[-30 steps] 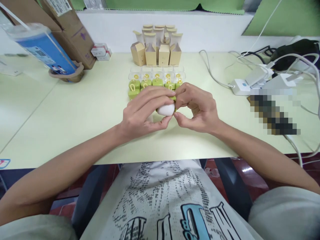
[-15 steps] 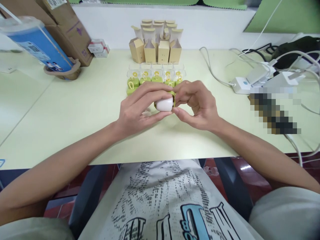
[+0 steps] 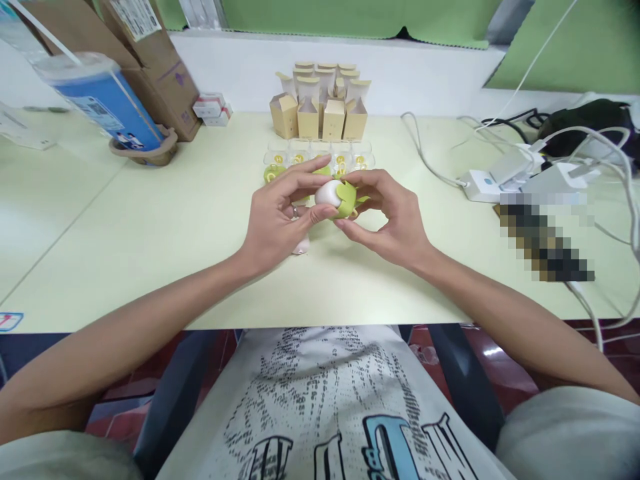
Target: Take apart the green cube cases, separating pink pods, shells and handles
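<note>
White wall (image 3: 225,73) rises behind a pale bench (image 3: 175,220), with green blinds (image 3: 350,20) above it. Against that wall stands a cluster of small tan boxes (image 3: 333,121), 4 in its front row, most of their flaps raised. Just in front of the tan boxes lie clear plastic shells (image 3: 361,149) with yellow round marks, then green cases (image 3: 274,174), partly hidden by the fingers.

Nearer the person than the tan boxes, and held above the bench, is a white rounded piece (image 3: 327,194) with a green cover (image 3: 346,200) around its right end. Both hands are closed on this pair: the left hand (image 3: 277,220) grips the white rounded piece between its fingers and thumb, while the right hand (image 3: 397,217) pinches the green cover. Below the left hand, a small pale item (image 3: 301,247) shows only in part.

Left of the tan boxes are a small stack of white boxes (image 3: 213,109), a large brown carton (image 3: 167,77) and a tilted blue cup (image 3: 113,110). Well to their right sit white power plugs (image 3: 483,185), pale cables (image 3: 421,148) and a black bundle (image 3: 580,128).
</note>
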The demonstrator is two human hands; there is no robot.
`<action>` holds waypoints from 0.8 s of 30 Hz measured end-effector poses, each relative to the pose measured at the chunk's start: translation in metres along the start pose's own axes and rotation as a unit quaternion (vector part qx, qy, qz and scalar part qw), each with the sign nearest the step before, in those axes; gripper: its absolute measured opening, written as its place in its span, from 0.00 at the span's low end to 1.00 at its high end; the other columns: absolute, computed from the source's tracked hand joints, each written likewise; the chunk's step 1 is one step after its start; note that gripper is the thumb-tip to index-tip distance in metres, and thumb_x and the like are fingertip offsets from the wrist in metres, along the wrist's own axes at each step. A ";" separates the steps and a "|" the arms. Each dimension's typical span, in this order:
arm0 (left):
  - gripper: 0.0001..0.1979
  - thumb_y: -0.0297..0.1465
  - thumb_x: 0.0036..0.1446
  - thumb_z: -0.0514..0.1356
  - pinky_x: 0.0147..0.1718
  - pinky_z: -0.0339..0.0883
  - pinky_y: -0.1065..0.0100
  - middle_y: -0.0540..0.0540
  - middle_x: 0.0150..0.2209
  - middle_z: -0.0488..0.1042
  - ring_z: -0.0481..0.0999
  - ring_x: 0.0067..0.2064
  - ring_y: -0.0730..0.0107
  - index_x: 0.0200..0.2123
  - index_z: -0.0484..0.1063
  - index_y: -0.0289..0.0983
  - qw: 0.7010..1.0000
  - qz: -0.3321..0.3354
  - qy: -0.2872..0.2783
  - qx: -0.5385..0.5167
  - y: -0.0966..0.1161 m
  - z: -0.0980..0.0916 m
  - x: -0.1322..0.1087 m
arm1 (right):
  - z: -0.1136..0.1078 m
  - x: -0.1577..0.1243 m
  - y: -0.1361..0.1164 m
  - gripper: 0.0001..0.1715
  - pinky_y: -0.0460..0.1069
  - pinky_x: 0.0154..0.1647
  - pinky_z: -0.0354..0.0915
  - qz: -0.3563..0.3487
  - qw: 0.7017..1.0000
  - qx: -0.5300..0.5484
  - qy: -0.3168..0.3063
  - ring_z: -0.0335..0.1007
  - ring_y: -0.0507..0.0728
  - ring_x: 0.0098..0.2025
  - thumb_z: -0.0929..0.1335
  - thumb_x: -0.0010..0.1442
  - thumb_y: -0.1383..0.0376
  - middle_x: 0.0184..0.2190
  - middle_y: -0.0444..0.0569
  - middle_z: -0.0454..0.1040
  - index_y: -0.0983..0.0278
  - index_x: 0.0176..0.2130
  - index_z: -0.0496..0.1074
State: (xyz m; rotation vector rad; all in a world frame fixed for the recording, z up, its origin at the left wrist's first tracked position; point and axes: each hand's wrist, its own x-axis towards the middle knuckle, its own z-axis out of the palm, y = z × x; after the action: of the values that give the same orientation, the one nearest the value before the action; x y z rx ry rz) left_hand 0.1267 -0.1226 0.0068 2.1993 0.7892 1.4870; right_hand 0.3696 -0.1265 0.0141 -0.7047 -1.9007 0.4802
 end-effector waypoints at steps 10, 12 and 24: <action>0.17 0.53 0.80 0.68 0.41 0.86 0.51 0.52 0.44 0.88 0.88 0.38 0.68 0.50 0.83 0.46 0.996 0.037 0.086 -0.011 -0.001 -0.027 0.020 | -0.031 0.008 0.033 0.33 0.61 0.52 0.88 -0.011 0.990 -0.095 0.105 0.85 0.68 0.63 0.79 0.73 0.44 0.63 0.55 0.79 0.45 0.71 0.75; 0.23 0.60 0.78 0.67 0.48 0.84 0.50 0.55 0.45 0.86 0.85 0.46 0.70 0.52 0.78 0.47 0.992 0.005 0.115 0.044 -0.035 -0.041 0.028 | -0.037 0.015 0.034 0.34 0.61 0.51 0.88 -0.027 0.991 -0.108 0.075 0.85 0.69 0.62 0.81 0.70 0.45 0.63 0.55 0.80 0.44 0.70 0.78; 0.19 0.53 0.72 0.72 0.61 0.74 0.43 0.46 0.47 0.83 0.74 0.54 0.54 0.45 0.79 0.44 0.969 -0.096 0.017 0.227 -0.090 -0.072 0.036 | -0.030 0.135 0.015 0.15 0.67 0.46 0.82 -0.018 0.934 -0.213 -0.288 0.84 0.65 0.34 0.88 0.54 0.62 0.33 0.44 0.88 0.52 0.35 0.85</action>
State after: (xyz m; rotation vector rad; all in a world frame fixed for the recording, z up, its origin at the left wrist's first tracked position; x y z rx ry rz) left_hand 0.0486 -0.0304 0.0070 2.3253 1.4299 1.3519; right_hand 0.3580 -0.0250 0.1094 -0.8683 -2.6137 0.2616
